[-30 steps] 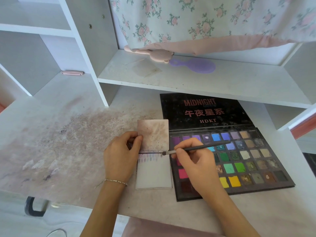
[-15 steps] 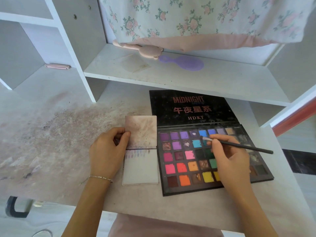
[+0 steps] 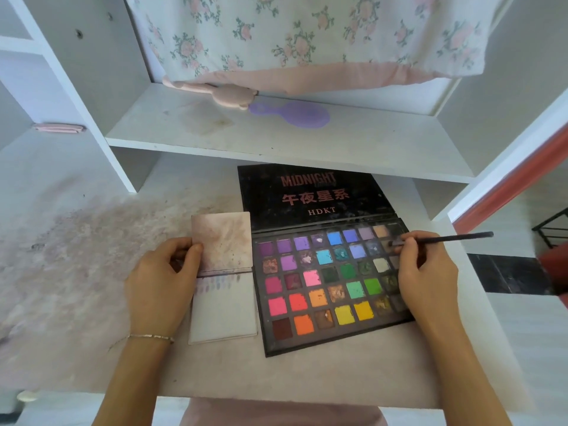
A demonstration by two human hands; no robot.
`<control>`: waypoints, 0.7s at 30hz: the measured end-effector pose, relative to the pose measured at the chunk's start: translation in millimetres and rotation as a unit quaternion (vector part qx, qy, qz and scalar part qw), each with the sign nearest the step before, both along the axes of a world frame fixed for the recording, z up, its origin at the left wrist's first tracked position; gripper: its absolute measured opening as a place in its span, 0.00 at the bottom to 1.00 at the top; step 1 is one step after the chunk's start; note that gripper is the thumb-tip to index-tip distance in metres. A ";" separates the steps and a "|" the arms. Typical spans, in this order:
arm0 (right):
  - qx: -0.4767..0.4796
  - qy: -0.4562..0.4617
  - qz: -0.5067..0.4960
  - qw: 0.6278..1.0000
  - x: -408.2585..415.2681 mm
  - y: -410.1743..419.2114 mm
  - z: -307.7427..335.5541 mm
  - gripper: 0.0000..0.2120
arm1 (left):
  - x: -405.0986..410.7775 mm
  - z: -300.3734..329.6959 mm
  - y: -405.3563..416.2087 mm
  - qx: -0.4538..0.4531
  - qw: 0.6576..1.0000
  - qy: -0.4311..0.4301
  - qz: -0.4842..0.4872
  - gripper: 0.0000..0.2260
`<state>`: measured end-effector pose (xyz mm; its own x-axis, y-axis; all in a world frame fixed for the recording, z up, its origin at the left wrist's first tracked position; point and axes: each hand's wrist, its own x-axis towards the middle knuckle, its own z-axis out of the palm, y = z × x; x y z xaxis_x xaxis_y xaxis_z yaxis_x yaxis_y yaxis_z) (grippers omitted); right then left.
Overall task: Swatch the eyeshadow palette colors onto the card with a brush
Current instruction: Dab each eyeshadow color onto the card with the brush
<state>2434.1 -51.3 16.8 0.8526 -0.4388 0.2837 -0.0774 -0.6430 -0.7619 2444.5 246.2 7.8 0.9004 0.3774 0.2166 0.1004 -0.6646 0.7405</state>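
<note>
We see the eyeshadow palette (image 3: 325,290) lying open on the desk (image 3: 76,272), its black lid (image 3: 310,192) flat on the far side. Just left of it, touching its edge, lies the card (image 3: 222,309), with a short row of faint swatches along its far end. A stained flap (image 3: 222,241) folds away from the card on the far side. Our left hand (image 3: 159,284) pinches the flap's left edge, thumb on top. Our right hand (image 3: 425,269) grips the brush (image 3: 445,238) with curled fingers; its tip sits in a dull pan at the palette's far right corner, and its handle points right. On the shelf (image 3: 353,142) beyond lie a purple hairbrush (image 3: 295,113) and a pink hairbrush (image 3: 224,93).
</note>
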 end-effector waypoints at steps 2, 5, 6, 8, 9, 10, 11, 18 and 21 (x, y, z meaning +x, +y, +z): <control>-0.012 0.011 0.007 1.000 -0.2 -0.6 -1.4 0.04 | 0.0 -0.2 -0.4 -0.002 1.000 0.000 0.000 0.04; -0.028 0.034 0.011 0.999 1.1 -1.4 -3.4 0.04 | -0.2 -0.4 0.3 -0.001 1.000 0.000 0.002 0.04; -0.029 0.036 0.008 0.999 1.7 -1.5 -4.1 0.04 | -0.3 -0.6 0.4 -0.003 1.000 0.000 0.002 0.04; -0.026 0.034 -0.001 0.999 2.4 -1.4 -5.2 0.04 | -0.5 -0.9 0.6 -0.003 1.000 0.001 0.002 0.04; -0.023 0.031 -0.003 0.999 2.2 -1.5 -5.4 0.04 | -0.5 -0.9 0.7 -0.003 1.000 0.002 0.002 0.04; -0.021 0.028 -0.002 0.999 2.1 -1.7 -5.8 0.04 | -0.5 -0.9 0.8 -0.004 1.000 0.003 0.001 0.04; -0.020 0.027 0.002 0.999 1.9 -1.8 -5.8 0.04 | -0.3 -0.9 0.8 -0.004 1.000 0.003 0.001 0.04; -0.023 0.032 -0.009 0.999 2.1 -1.8 -6.5 0.04 | -0.7 0.4 0.0 -0.004 1.000 0.004 -0.004 0.04; -0.021 0.034 0.001 0.999 1.2 -1.4 -5.2 0.04 | -1.1 0.4 0.5 -0.005 1.000 0.005 -0.005 0.05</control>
